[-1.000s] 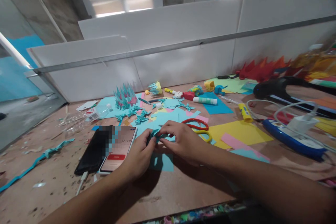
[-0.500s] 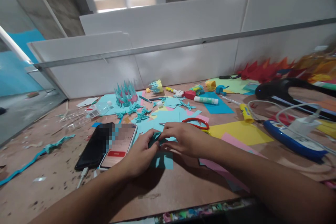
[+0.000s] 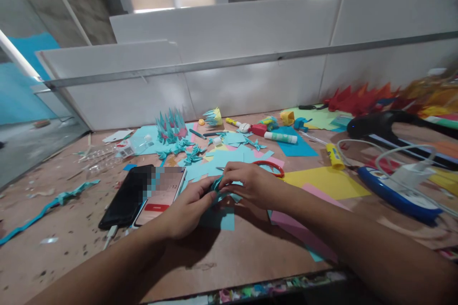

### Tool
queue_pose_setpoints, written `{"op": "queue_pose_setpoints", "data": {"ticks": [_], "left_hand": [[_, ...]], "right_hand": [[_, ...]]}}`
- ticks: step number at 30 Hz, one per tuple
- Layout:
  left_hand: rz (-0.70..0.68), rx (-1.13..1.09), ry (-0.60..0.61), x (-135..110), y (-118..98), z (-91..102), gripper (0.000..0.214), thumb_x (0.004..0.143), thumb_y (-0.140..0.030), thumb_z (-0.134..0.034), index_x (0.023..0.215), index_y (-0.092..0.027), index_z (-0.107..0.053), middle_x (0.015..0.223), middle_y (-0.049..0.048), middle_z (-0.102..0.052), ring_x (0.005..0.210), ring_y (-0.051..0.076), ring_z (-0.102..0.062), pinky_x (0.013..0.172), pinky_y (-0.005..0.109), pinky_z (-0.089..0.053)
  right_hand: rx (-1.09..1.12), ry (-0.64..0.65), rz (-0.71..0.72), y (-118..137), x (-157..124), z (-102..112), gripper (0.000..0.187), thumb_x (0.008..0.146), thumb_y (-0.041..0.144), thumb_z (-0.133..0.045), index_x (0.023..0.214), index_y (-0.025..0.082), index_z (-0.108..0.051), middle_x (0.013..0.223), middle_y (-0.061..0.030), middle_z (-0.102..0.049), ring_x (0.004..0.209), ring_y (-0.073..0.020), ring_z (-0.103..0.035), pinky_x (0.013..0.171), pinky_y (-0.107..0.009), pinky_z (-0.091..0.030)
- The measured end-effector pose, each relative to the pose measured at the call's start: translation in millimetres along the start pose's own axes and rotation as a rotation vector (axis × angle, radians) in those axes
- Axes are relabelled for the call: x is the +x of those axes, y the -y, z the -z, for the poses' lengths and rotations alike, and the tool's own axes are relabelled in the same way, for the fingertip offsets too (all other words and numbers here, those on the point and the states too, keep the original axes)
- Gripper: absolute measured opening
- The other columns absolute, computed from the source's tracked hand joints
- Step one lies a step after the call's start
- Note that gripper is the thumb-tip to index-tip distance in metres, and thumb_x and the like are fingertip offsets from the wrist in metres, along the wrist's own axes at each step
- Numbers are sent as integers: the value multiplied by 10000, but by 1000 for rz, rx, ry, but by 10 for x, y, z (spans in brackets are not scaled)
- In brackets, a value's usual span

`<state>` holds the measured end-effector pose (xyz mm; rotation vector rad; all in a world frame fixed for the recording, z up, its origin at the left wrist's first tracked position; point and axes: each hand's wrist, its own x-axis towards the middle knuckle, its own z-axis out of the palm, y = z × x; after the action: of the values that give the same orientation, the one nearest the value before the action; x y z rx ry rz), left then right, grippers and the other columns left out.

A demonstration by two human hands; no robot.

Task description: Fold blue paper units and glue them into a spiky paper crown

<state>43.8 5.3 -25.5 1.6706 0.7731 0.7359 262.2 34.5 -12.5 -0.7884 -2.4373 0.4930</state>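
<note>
Between both hands is a small folded piece of teal paper point(image 3: 216, 184), partly hidden by the fingers. My left hand point(image 3: 191, 205) pinches it from the left with thumb and fingers. From the right, my right hand point(image 3: 246, 182) grips the same paper with its fingertips. Beneath the hands lies a light blue paper sheet point(image 3: 223, 219) on the table. Red-handled scissors point(image 3: 270, 167) rest just beyond my right hand, partly covered by it. More light blue paper pieces point(image 3: 232, 155) are spread behind the hands.
Two phones, one black point(image 3: 125, 198) and one white-edged point(image 3: 157, 205), lie left. Spiky blue folded paper point(image 3: 171, 126), a glue stick point(image 3: 281, 137) and a yellow sheet point(image 3: 325, 182) are farther back. A blue power strip point(image 3: 397, 198) with cables stands right. White panels point(image 3: 250, 86) border the back.
The fingers have shifted slightly on the teal paper, and more of it shows above the left thumb. The view has moved a little; both hands stay in nearly the same place.
</note>
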Motion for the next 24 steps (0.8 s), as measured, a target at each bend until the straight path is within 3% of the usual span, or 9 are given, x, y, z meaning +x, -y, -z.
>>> {"op": "queue_pose_setpoints", "data": {"ticks": [6,13,21,24], "left_hand": [[-60,-184,-85,34,1,-59,363,973,-270,-578,1332,-267,-630,1359,58,-656,1244,249,-598,1064,374,-443],[55,-339,-104,38,18,-37,431,922,-295,-659,1342,-203,-636,1245,94,-706,1104,241,-657,1005,400,-492],[135,-479,-28,37,9,-22,354,936,-242,-622,1286,-240,-676,1096,63,-741,888,169,-680,864,322,-518],[115,-441,12,23,-12,-18,301,953,-248,-601,1233,-212,-705,1044,68,-736,907,169,-669,874,312,-507]], "right_hand": [[-51,-121,-137,75,11,-17,73,931,138,-651,963,175,-706,951,-42,-646,893,-178,-634,800,-293,-489],[-22,-97,5,56,-7,4,63,924,142,-663,975,172,-685,1020,-75,-662,982,-205,-637,883,-339,-506],[-42,-87,117,-39,-19,12,99,936,155,-653,938,181,-748,965,-74,-681,853,-164,-656,738,-259,-512],[-119,-117,188,-28,-6,7,104,940,167,-649,905,185,-745,896,-61,-685,811,-165,-646,687,-250,-491]]}}
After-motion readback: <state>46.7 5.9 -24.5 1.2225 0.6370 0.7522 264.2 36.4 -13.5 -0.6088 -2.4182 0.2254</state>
